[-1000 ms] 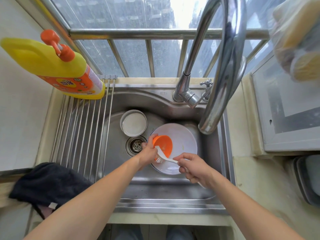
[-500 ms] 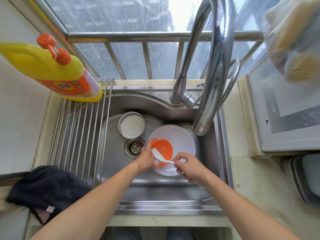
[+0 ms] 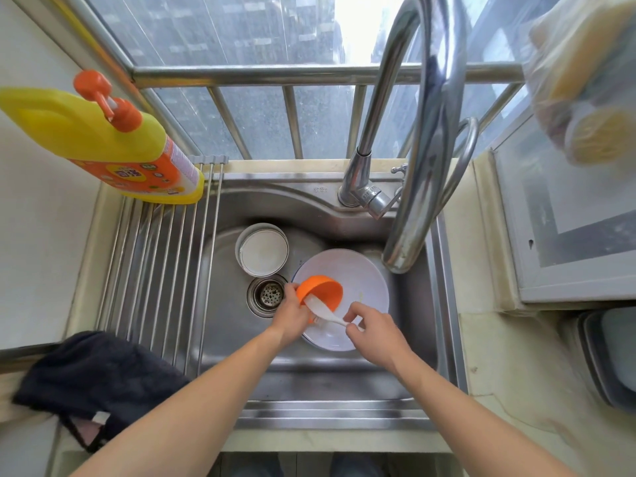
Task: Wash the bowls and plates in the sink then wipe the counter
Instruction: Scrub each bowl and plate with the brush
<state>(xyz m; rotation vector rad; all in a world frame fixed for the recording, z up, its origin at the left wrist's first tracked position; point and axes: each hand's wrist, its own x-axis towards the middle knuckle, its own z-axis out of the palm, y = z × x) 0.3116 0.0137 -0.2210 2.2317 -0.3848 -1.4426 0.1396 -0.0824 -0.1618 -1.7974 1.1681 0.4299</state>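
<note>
Head view: left hand (image 3: 292, 318) gripped tilted orange bowl (image 3: 320, 291) over plate (image 3: 358, 280) in sink (image 3: 309, 376); right hand (image 3: 373, 330) pinched brush (image 3: 323, 311). Step: scrubbing bowl. Next, likely: rinse; white bowl (image 3: 262, 250) beyond left hand unwashed.

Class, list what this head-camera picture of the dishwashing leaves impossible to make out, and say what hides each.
- Brush bristles: hidden behind the orange bowl and left hand.
- Dish-soap bottle label: print too small.
- Bag contents: blurred, cut by the right edge.
- White plate near rim: covered by the right hand.
</note>
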